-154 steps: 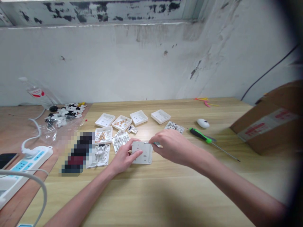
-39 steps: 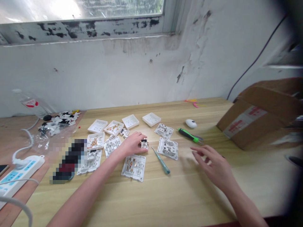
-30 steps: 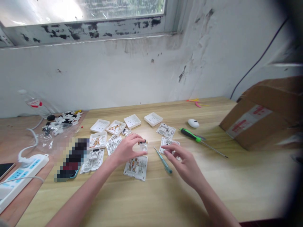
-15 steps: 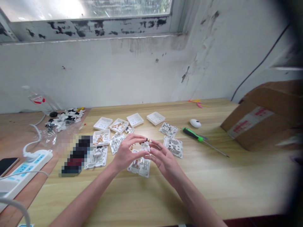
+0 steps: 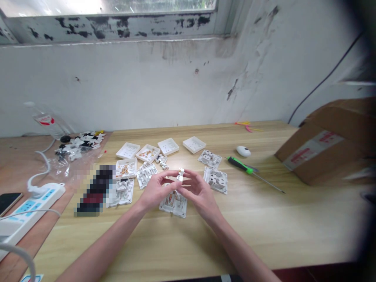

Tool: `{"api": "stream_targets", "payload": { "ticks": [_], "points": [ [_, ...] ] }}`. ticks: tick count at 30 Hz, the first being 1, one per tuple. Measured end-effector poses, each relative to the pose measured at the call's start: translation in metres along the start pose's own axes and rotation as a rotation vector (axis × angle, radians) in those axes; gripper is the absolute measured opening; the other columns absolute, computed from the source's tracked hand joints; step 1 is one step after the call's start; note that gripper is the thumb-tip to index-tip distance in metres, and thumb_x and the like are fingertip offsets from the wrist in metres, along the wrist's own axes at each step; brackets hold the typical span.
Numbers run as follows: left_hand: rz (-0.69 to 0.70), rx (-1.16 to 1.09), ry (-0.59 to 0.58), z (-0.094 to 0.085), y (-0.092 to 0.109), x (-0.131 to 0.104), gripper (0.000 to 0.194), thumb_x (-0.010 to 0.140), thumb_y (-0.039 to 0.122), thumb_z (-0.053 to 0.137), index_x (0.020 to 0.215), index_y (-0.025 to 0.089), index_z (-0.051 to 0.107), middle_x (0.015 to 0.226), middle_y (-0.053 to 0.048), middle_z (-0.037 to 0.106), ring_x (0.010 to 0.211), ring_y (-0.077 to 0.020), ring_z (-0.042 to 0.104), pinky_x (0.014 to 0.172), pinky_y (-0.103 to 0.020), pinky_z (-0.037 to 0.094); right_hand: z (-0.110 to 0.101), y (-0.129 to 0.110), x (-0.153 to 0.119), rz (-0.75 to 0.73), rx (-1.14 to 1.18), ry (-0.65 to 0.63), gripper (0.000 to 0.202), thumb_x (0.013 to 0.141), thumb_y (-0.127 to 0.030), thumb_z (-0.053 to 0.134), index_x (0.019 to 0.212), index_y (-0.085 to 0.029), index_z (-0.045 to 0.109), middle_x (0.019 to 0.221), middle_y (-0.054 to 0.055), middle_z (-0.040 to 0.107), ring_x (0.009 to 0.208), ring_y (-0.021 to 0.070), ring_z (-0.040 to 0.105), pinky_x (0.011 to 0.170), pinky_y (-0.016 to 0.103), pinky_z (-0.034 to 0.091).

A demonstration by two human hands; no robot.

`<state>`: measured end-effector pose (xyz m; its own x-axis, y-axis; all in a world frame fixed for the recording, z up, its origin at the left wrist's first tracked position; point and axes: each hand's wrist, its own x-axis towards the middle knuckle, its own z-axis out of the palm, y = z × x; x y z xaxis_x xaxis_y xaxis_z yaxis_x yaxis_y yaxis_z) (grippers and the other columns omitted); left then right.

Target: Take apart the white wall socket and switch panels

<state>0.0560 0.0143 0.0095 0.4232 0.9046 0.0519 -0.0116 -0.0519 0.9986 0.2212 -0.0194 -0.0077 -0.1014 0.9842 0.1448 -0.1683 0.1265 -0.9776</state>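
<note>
Between the fingertips of my left hand and my right hand is a small white plastic piece with metal bits. Both hands pinch it just above the tabletop. Directly below lies a white socket panel with brass strips in it, partly covered by my fingers. Close behind my left hand are another white panel and small white-and-metal parts. To the right of my right hand rests a further socket panel, with a second one behind it.
Shallow white trays stand at the back, one with brass parts. A green-black screwdriver, a white oval object and a cardboard box are on the right. A power strip, phone and bag of plastic parts lie left.
The small piece has been turned between my fingers and stands more upright. My fingers have shifted around it. More of the small metal parts behind my left hand shows.
</note>
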Motion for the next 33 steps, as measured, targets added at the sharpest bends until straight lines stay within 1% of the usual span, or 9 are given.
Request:
{"api": "stream_targets", "payload": {
  "ticks": [3,6,9,12,15,19,24,27,33],
  "points": [
    [-0.036,0.036,-0.041,-0.004,-0.009,-0.007,0.036,0.08,0.034,0.069,0.113,0.019,0.066,0.116,-0.01,0.067,0.095,-0.023,0.067,0.076,-0.033,0.057,-0.002,0.001,-0.004,0.036,-0.129,-0.014,0.046,0.078,-0.034,0.07,0.118,-0.025,0.052,0.113,0.007,0.061,0.09,0.0185,0.063,0.079,0.037,0.054],
    [-0.038,0.101,-0.049,-0.006,-0.016,-0.011,0.035,0.081,0.034,0.068,0.113,0.018,0.066,0.121,-0.011,0.064,0.099,-0.0245,0.066,0.077,-0.035,0.058,-0.005,0.002,-0.004,0.054,-0.285,-0.01,0.05,0.076,-0.037,0.07,0.121,-0.023,0.053,0.111,0.008,0.061,0.081,0.0165,0.061,0.075,0.036,0.052],
    [0.018,0.19,-0.031,-0.008,-0.02,-0.01,0.033,0.08,0.033,0.069,0.109,0.018,0.068,0.125,-0.012,0.062,0.106,-0.025,0.063,0.086,-0.037,0.056,-0.008,0.005,-0.002,0.053,-0.389,-0.026,0.047,0.076,-0.037,0.068,0.119,-0.022,0.057,0.105,0.007,0.063,0.071,0.0146,0.058,0.066,0.033,0.051],
    [0.076,0.288,-0.036,-0.011,-0.023,-0.008,0.031,0.081,0.032,0.068,0.109,0.019,0.069,0.121,-0.011,0.064,0.11,-0.0242,0.061,0.096,-0.04,0.05,-0.012,0.007,0.003,0.016,-0.507,-0.029,0.046,0.076,-0.035,0.067,0.118,-0.021,0.058,0.1,0.006,0.064,0.067,0.0135,0.055,0.061,0.03,0.048],
    [0.109,0.401,-0.026,-0.015,-0.026,-0.005,0.029,0.081,0.033,0.068,0.107,0.02,0.069,0.115,-0.01,0.066,0.109,-0.0236,0.061,0.098,-0.041,0.047,-0.014,0.007,0.007,-0.032,-0.608,-0.05,0.046,0.075,-0.032,0.067,0.118,-0.02,0.058,0.101,0.007,0.063,0.066,0.0132,0.054,0.061,0.03,0.048],
    [0.176,0.498,-0.048,-0.018,-0.026,-0.006,0.026,0.084,0.03,0.065,0.107,0.02,0.069,0.113,-0.009,0.068,0.107,-0.0224,0.06,0.098,-0.04,0.046,-0.021,0.0,0.014,-0.047,-0.644,-0.079,0.043,0.074,-0.033,0.068,0.114,-0.021,0.06,0.1,0.005,0.064,0.066,0.0136,0.054,0.062,0.031,0.047],
    [0.248,0.589,-0.049,-0.021,-0.024,-0.006,0.022,0.087,0.027,0.061,0.107,0.02,0.069,0.108,-0.008,0.068,0.104,-0.0213,0.06,0.095,-0.038,0.045,-0.043,-0.011,0.033,-0.12,-0.873,-0.084,0.044,0.077,-0.036,0.063,0.119,-0.022,0.059,0.101,0.005,0.064,0.072,0.0159,0.055,0.068,0.032,0.046],
    [0.27,0.629,-0.03,-0.023,-0.022,-0.004,0.019,0.088,0.026,0.059,0.104,0.02,0.069,0.105,-0.008,0.069,0.101,-0.021,0.06,0.093,-0.038,0.045,-0.053,-0.015,0.046,-0.136,-0.95,-0.083,0.042,0.074,-0.033,0.065,0.114,-0.021,0.06,0.099,0.005,0.065,0.073,0.0175,0.055,0.07,0.034,0.044],
    [0.296,0.706,-0.014,-0.03,-0.018,0.002,0.016,0.089,0.025,0.057,0.099,0.02,0.068,0.102,-0.007,0.068,0.099,-0.0219,0.059,0.09,-0.038,0.045,-0.053,-0.016,0.048,-0.153,-0.973,-0.143,0.044,0.069,-0.027,0.067,0.11,-0.023,0.052,0.102,0.004,0.065,0.078,0.0174,0.06,0.07,0.031,0.045]
  ]
}}
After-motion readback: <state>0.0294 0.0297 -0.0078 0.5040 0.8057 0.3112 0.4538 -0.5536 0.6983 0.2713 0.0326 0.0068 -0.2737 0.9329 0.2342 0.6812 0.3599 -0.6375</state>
